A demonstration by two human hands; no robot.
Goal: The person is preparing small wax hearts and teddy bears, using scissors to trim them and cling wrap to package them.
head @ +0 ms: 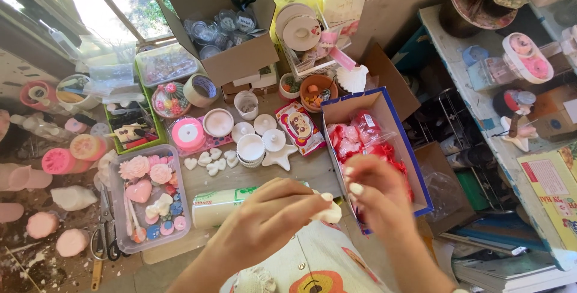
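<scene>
Both hands met just in front of the blue-edged box (pixel 421 167) of red pieces: the left hand (pixel 264 221) and right hand (pixel 378 194) pinched a small white piece (pixel 329 212) between their fingertips.

At frame centre, the small cream-white moulded piece (pixel 329 212) is pale against the blue-walled cardboard box (pixel 421 176) of red wrapped pieces (pixel 360 140). At lower left, the clear plastic tray (pixel 120 233) holds pink, white and blue flower shapes. Left of centre sits a pink ribbon spool (pixel 189 133).
</scene>
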